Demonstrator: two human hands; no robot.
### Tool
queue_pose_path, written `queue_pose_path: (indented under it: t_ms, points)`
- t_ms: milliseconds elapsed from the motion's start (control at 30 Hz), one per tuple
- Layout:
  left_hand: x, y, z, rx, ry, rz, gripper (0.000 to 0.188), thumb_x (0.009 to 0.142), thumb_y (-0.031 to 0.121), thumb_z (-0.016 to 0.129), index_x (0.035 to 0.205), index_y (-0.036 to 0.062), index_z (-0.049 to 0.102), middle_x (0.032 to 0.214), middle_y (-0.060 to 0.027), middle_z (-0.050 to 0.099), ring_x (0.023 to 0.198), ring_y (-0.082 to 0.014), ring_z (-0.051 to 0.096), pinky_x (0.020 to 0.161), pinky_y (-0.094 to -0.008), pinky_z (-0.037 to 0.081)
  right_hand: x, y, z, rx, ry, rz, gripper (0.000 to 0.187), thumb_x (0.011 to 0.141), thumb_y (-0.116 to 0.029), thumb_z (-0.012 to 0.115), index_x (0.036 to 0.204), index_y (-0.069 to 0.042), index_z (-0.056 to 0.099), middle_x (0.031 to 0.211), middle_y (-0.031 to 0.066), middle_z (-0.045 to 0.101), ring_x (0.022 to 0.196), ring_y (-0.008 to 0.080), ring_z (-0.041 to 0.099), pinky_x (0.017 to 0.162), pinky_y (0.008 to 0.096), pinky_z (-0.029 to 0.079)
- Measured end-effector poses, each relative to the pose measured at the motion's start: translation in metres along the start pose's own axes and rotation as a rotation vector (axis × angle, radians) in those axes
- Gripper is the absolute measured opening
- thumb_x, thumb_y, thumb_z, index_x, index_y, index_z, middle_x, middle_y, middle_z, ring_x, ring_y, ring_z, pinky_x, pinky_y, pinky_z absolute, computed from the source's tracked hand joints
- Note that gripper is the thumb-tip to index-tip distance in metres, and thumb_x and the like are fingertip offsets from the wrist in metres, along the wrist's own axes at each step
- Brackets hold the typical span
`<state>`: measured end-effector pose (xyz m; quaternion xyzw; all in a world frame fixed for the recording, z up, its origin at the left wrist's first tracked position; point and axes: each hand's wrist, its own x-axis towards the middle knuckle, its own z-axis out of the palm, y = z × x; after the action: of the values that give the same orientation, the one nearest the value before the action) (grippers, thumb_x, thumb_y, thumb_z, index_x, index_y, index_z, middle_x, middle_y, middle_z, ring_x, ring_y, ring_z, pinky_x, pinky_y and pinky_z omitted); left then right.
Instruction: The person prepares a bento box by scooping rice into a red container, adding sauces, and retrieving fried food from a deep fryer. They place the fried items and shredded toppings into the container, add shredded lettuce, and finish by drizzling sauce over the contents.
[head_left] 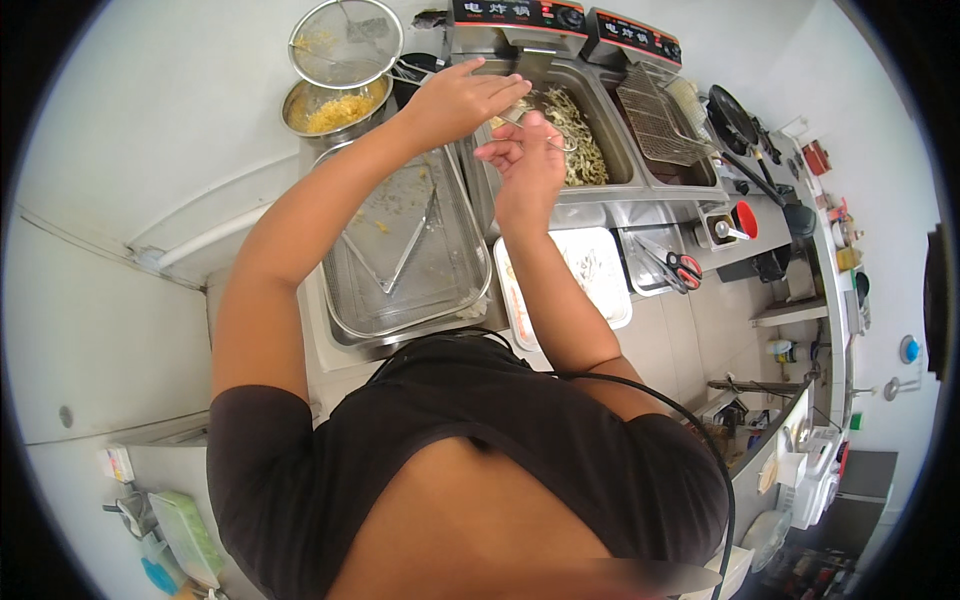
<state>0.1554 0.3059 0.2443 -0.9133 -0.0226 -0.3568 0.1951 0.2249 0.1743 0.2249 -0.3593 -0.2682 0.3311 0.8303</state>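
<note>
My left hand [465,100] reaches over the near-left side of the left deep fryer [622,150], palm down with its fingers stretched out. Just beside it, my right hand [530,165] is closed, fingers bent around a thin metal rod [568,149] with a loop at its end. How far the rod runs under the hands is hidden. Beneath and to the right of the hands, many thin pale strips of food [580,140] lie in the fryer's basin. A small pale piece [513,115] shows between the two hands, too small to name.
A wire basket [660,120] rests over the right fryer. A wire-mesh tray [400,275] lies at left, below a bowl of yellow shreds [340,112] and a round strainer [345,45]. Nearer stand a white tray [612,300] and red-handled scissors [683,270]. A black cable [690,412] crosses my right arm.
</note>
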Motion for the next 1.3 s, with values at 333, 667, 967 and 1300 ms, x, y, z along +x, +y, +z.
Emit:
queue_pose_path:
  t_ms: [333,667,967,1300]
  points:
    - [0.029,0.009,0.008,-0.008,-0.070,0.080,0.047,0.083,0.018,0.054,0.128,0.0216,0.045,0.123,0.0026,0.054,0.114,-0.0148,0.050,0.102,-0.0431,0.032,0.023,-0.048,-0.052,-0.268,-0.148,0.081,0.043,0.096,-0.032,0.034,0.119,0.003,0.045,0.090,0.0211,0.061,0.080,0.0270,0.064,0.074,0.0352,0.052]
    - [-0.072,0.019,-0.071,-0.543,-0.107,-0.536,0.039,0.084,0.020,0.058,0.123,0.0184,0.053,0.114,-0.0030,0.060,0.109,-0.0215,0.053,0.098,-0.0368,0.036,0.088,-0.130,-0.137,-1.587,-0.456,-0.551,0.032,0.093,-0.023,0.047,0.122,-0.010,0.052,0.094,0.0119,0.062,0.083,0.0255,0.064,0.071,0.0310,0.049]
    - [-0.209,0.039,-0.111,-0.549,-0.134,-1.069,0.033,0.087,0.014,0.054,0.120,0.0091,0.056,0.108,-0.0087,0.063,0.103,-0.0179,0.056,0.091,-0.0293,0.040,0.111,-0.111,-0.165,-1.729,-0.553,-0.425,0.034,0.092,-0.032,0.048,0.115,-0.008,0.057,0.091,0.0120,0.063,0.077,0.0248,0.064,0.068,0.0320,0.049]
    - [-0.268,0.080,-0.138,-0.476,-0.175,-1.435,0.034,0.091,0.020,0.051,0.122,0.0093,0.054,0.109,-0.0096,0.062,0.103,-0.0180,0.056,0.092,-0.0296,0.039,0.099,-0.178,-0.173,-1.208,-0.126,0.278,0.038,0.094,-0.030,0.040,0.105,0.001,0.059,0.073,0.0108,0.062,0.061,0.0172,0.064,0.061,0.0245,0.049]
